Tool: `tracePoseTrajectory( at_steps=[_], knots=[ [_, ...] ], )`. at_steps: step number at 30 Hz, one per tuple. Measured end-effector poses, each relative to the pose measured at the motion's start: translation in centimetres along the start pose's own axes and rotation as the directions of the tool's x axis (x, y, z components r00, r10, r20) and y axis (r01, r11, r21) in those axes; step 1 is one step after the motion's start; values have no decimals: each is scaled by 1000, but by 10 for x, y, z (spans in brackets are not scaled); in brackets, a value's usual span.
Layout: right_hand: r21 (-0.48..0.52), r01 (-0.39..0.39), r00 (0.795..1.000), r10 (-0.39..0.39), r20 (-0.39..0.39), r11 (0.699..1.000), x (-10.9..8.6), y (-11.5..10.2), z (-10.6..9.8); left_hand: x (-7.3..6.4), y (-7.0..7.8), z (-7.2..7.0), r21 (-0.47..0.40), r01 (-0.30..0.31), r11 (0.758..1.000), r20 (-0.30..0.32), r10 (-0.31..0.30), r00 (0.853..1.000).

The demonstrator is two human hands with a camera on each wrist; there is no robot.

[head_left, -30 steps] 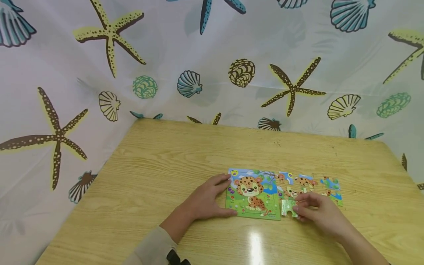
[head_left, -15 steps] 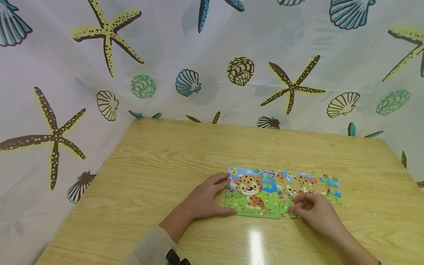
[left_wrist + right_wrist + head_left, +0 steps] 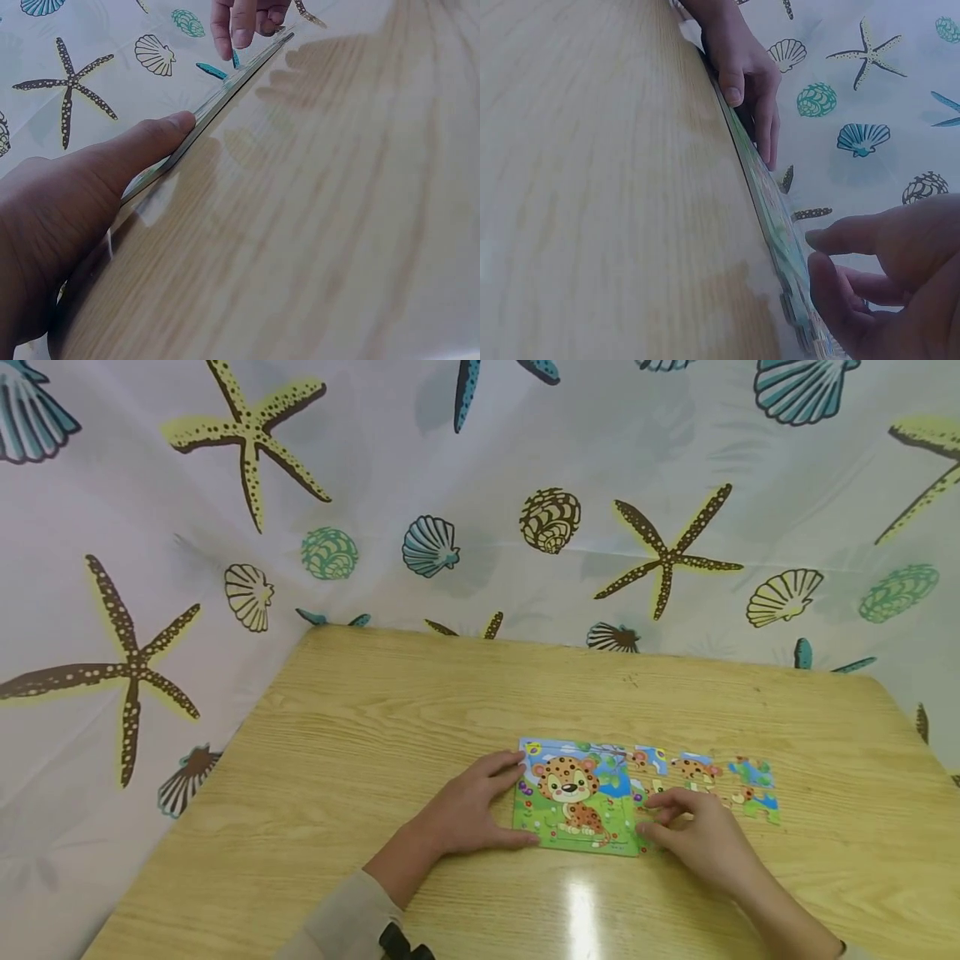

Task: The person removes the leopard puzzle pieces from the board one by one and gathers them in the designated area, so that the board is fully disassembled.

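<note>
A square leopard-cub picture puzzle (image 3: 573, 797) lies flat on the wooden table. My left hand (image 3: 472, 810) rests at its left side, thumb on the lower left edge and fingers at the upper left; in the left wrist view the thumb (image 3: 161, 139) lies along the board's edge. Just right of the board, my right hand (image 3: 701, 839) hovers over loose jigsaw pieces, with thumb and index finger slightly apart and no piece visible between them. The green corner piece (image 3: 647, 849) lies beside the board's lower right edge, mostly covered by this hand.
More jigsaw pieces lie to the right of the board, including a blue-and-red one (image 3: 651, 760), a leopard-spotted one (image 3: 694, 767) and a blue-green one (image 3: 752, 772). A cloth printed with starfish and shells (image 3: 487, 460) hangs behind the table (image 3: 405, 702).
One second ago my right hand pinched the green corner piece, tilted; it then lay flat by the board. Now that hand has shifted left over it, fingertips apart. The left hand stays put.
</note>
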State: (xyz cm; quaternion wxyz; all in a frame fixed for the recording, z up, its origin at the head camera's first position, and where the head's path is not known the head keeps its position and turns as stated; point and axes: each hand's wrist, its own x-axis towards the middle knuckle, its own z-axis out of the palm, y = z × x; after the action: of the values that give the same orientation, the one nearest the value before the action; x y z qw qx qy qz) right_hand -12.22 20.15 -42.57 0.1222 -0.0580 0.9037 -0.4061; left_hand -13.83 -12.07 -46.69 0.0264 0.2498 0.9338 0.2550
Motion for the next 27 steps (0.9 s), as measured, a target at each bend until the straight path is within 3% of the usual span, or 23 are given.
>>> tracePoseTrajectory(
  at_steps=[3, 7, 18, 27],
  knots=[
    [172, -37, 995, 21, 94, 984, 3, -5, 4, 0, 1, 0, 1, -3, 1000, 4, 3, 1000],
    [276, -48, 982, -5, 187, 960, 7, -10, 10, 0, 2, -2, -6, -8, 1000, 0, 8, 1000],
    [348, 18, 945, -129, 300, 937, 17, -22, 26, 0, 1, -1, -17, 1, 1000, -3, -1, 1000],
    [313, 42, 946, -138, 292, 949, 22, -24, 36, 0, 2, -2, -12, 4, 1000, -1, -4, 1000]
  ],
)
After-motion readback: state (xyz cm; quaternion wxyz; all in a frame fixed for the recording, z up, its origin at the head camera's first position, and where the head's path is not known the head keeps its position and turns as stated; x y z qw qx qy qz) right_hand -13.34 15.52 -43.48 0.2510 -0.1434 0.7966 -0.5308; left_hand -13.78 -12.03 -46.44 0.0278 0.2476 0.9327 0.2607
